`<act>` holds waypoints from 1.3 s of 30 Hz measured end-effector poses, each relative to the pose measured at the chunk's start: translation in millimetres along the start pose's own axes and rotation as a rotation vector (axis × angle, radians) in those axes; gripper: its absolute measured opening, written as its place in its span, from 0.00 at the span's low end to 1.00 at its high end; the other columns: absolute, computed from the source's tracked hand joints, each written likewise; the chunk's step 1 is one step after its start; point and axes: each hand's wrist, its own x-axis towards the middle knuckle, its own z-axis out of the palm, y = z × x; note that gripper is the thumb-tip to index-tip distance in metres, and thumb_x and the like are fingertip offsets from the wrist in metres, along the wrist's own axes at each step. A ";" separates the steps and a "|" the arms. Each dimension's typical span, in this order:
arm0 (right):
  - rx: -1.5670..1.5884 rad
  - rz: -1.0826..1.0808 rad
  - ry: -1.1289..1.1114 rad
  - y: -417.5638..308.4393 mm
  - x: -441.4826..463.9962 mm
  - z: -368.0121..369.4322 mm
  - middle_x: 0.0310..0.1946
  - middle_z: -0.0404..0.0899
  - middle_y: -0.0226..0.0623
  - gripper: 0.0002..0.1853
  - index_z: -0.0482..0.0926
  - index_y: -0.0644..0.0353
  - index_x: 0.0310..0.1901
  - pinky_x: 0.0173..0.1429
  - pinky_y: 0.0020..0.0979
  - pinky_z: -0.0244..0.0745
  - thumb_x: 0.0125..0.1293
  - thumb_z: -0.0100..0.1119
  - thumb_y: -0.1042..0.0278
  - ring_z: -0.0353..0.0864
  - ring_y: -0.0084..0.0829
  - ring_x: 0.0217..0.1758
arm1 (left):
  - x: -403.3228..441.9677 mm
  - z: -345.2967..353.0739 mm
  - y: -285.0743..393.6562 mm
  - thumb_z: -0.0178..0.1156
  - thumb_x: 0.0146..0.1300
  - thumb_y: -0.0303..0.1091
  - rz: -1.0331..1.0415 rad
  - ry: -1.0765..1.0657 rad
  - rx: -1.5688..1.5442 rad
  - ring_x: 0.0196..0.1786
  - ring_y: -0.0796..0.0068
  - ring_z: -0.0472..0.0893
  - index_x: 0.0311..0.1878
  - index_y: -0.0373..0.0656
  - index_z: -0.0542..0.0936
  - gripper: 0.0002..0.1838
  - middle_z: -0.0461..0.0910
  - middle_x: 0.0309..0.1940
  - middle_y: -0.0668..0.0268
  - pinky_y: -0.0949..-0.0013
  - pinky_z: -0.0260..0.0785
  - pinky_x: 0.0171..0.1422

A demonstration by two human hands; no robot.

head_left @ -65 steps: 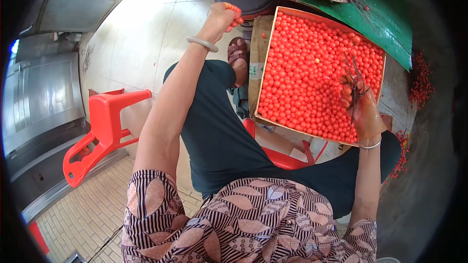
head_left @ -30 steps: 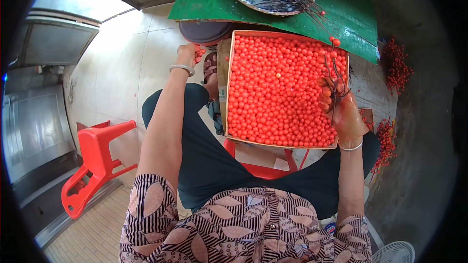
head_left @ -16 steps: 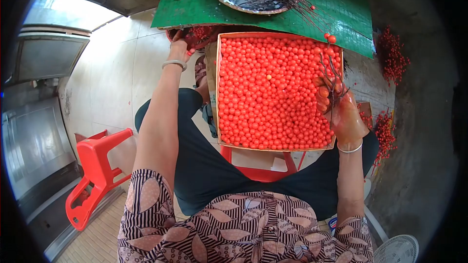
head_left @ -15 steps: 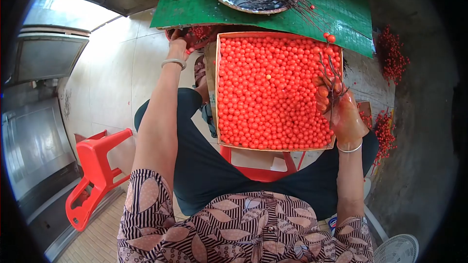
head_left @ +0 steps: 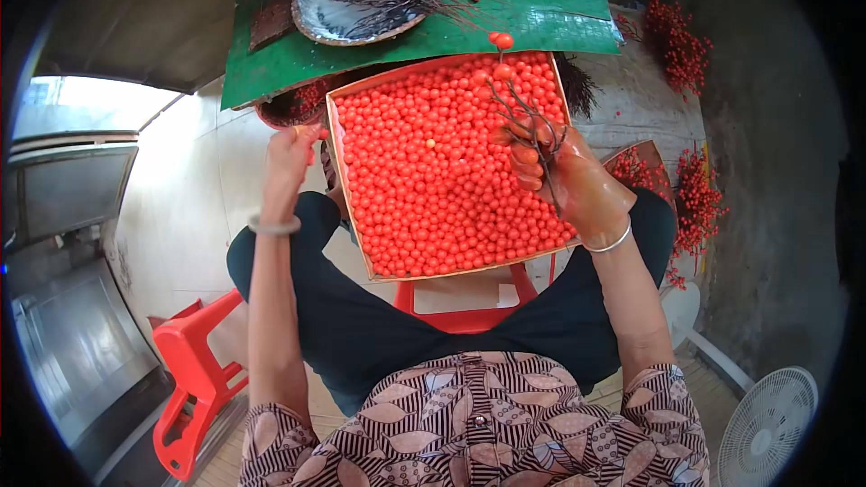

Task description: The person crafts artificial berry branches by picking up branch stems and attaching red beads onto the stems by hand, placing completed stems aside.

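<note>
I wear the one camera on my head, on the near side of the box of red berries (head_left: 349, 188), facing forward and steeply down from nearby, its wide view reaching from my shirt (head_left: 433, 419) to the green board (head_left: 532, 0) beyond the box.

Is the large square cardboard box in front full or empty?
Nearly full: round red berries spread from wall to wall of the box, hiding its bottom.

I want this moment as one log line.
left hand: curled, beside box | right hand: gripping dark twigs | box: filled with red balls
</note>
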 end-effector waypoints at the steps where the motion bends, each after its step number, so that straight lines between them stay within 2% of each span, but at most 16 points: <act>1: -0.019 0.025 -0.030 -0.5 -0.7 1.2 0.28 0.66 0.24 0.19 0.70 0.62 0.49 0.27 0.17 0.55 0.65 0.45 0.54 0.58 0.16 0.24 | -17.8 6.3 10.4 0.51 0.65 0.43 -0.015 -0.043 -0.191 0.11 0.87 0.55 0.34 0.43 0.81 0.15 0.62 0.11 0.78 0.80 0.44 0.12; 2: -0.003 -0.034 -0.044 0.0 -3.0 3.5 0.29 0.67 0.25 0.19 0.70 0.62 0.49 0.27 0.17 0.56 0.65 0.45 0.54 0.59 0.15 0.25 | -32.6 9.4 18.6 0.49 0.66 0.43 -0.033 -0.078 -0.384 0.11 0.87 0.54 0.37 0.42 0.81 0.16 0.62 0.12 0.78 0.81 0.43 0.13; 3: 0.013 -0.087 -0.063 1.2 -5.4 5.5 0.30 0.69 0.26 0.20 0.70 0.62 0.49 0.27 0.17 0.57 0.65 0.45 0.55 0.60 0.15 0.25 | -42.8 3.3 23.9 0.49 0.65 0.39 -0.002 -0.427 -0.799 0.17 0.88 0.60 0.50 0.36 0.75 0.18 0.69 0.21 0.75 0.82 0.48 0.17; 4: 0.033 -0.133 -0.080 5.3 -6.8 6.3 0.31 0.70 0.27 0.20 0.69 0.63 0.49 0.28 0.17 0.58 0.65 0.45 0.55 0.61 0.15 0.25 | -50.8 14.3 32.6 0.48 0.66 0.39 -0.038 -0.532 -1.124 0.26 0.87 0.66 0.57 0.35 0.68 0.21 0.71 0.29 0.72 0.84 0.52 0.21; 5: 0.051 -0.157 -0.084 9.5 -5.0 3.7 0.31 0.70 0.27 0.20 0.69 0.63 0.50 0.28 0.18 0.58 0.65 0.45 0.55 0.62 0.15 0.26 | -57.4 20.6 41.7 0.45 0.66 0.37 -0.078 -0.590 -1.248 0.33 0.85 0.68 0.60 0.36 0.65 0.22 0.73 0.36 0.68 0.85 0.54 0.24; 7: 0.084 -0.203 -0.076 16.1 0.0 -3.4 0.32 0.71 0.28 0.21 0.69 0.64 0.51 0.29 0.18 0.60 0.65 0.46 0.55 0.64 0.15 0.27 | -63.4 31.0 57.6 0.46 0.66 0.33 -0.116 -0.654 -1.277 0.31 0.83 0.71 0.58 0.36 0.67 0.19 0.76 0.40 0.63 0.84 0.58 0.25; 8: 0.074 -0.130 -0.012 12.2 -2.6 0.0 0.28 0.69 0.26 0.21 0.69 0.66 0.51 0.30 0.18 0.62 0.65 0.46 0.57 0.66 0.16 0.27 | -59.8 37.3 55.3 0.47 0.65 0.32 -0.092 -0.664 -1.264 0.31 0.83 0.71 0.57 0.36 0.68 0.18 0.76 0.42 0.61 0.84 0.59 0.26; 10: 0.074 -0.103 -0.041 13.6 -3.1 0.5 0.28 0.69 0.26 0.20 0.69 0.68 0.50 0.30 0.18 0.62 0.66 0.46 0.58 0.65 0.17 0.27 | -53.9 46.1 50.5 0.49 0.65 0.30 -0.039 -0.690 -1.236 0.31 0.83 0.73 0.54 0.36 0.70 0.16 0.77 0.44 0.57 0.84 0.62 0.27; 13: 0.058 -0.076 -0.030 14.5 -3.8 9.1 0.26 0.69 0.26 0.22 0.70 0.70 0.48 0.30 0.18 0.61 0.67 0.45 0.56 0.63 0.17 0.25 | -59.2 55.9 54.6 0.52 0.63 0.28 -0.131 -0.627 -1.297 0.29 0.80 0.70 0.52 0.34 0.70 0.15 0.76 0.40 0.55 0.86 0.59 0.24; 14: 0.042 -0.067 -0.021 14.8 -4.1 10.5 0.26 0.68 0.26 0.23 0.70 0.70 0.48 0.29 0.18 0.60 0.68 0.45 0.54 0.62 0.17 0.25 | -62.1 58.3 58.9 0.53 0.63 0.28 -0.134 -0.630 -1.310 0.27 0.81 0.69 0.47 0.34 0.74 0.11 0.77 0.36 0.57 0.86 0.58 0.23; 18: -0.048 -0.074 -0.020 21.3 -3.7 14.8 0.24 0.67 0.26 0.25 0.70 0.71 0.49 0.28 0.19 0.58 0.68 0.44 0.50 0.60 0.16 0.24 | -56.2 76.2 49.2 0.53 0.63 0.27 -0.109 -0.784 -1.378 0.30 0.81 0.69 0.49 0.32 0.73 0.13 0.76 0.37 0.59 0.86 0.56 0.23; 22: -0.169 -0.058 0.014 20.6 -4.2 18.4 0.20 0.63 0.25 0.28 0.71 0.70 0.48 0.27 0.19 0.56 0.68 0.41 0.46 0.59 0.16 0.22 | -65.0 83.6 57.2 0.55 0.61 0.27 -0.099 -0.796 -1.322 0.30 0.83 0.72 0.49 0.33 0.74 0.13 0.78 0.37 0.60 0.86 0.56 0.21; 25: -0.268 -0.104 -0.010 25.0 -2.1 13.6 0.21 0.66 0.26 0.29 0.71 0.68 0.48 0.27 0.19 0.56 0.68 0.39 0.44 0.59 0.17 0.22 | -69.8 87.9 60.4 0.54 0.62 0.26 -0.120 -0.843 -1.297 0.30 0.82 0.74 0.49 0.33 0.75 0.13 0.78 0.37 0.60 0.86 0.58 0.22; 28: -0.194 -0.145 -0.049 31.7 -2.6 12.7 0.22 0.70 0.27 0.28 0.72 0.66 0.46 0.25 0.19 0.55 0.67 0.39 0.43 0.61 0.17 0.21 | -75.1 90.3 65.0 0.54 0.62 0.26 -0.149 -0.801 -1.258 0.31 0.82 0.72 0.51 0.34 0.72 0.15 0.77 0.40 0.60 0.86 0.58 0.23; 34: -0.416 -0.143 0.090 28.0 -2.8 19.4 0.18 0.70 0.29 0.24 0.77 0.64 0.38 0.22 0.20 0.56 0.67 0.43 0.47 0.64 0.19 0.17 | -74.8 92.6 66.0 0.55 0.61 0.26 -0.095 -0.763 -1.200 0.30 0.81 0.74 0.47 0.36 0.75 0.11 0.79 0.38 0.61 0.86 0.59 0.22; 39: -0.487 -0.122 0.132 25.0 -1.9 27.9 0.15 0.70 0.28 0.19 0.78 0.64 0.36 0.21 0.19 0.58 0.67 0.46 0.55 0.65 0.17 0.16 | -78.8 89.4 68.9 0.56 0.60 0.25 -0.018 -0.693 -1.134 0.30 0.80 0.74 0.44 0.36 0.77 0.09 0.79 0.35 0.61 0.86 0.57 0.22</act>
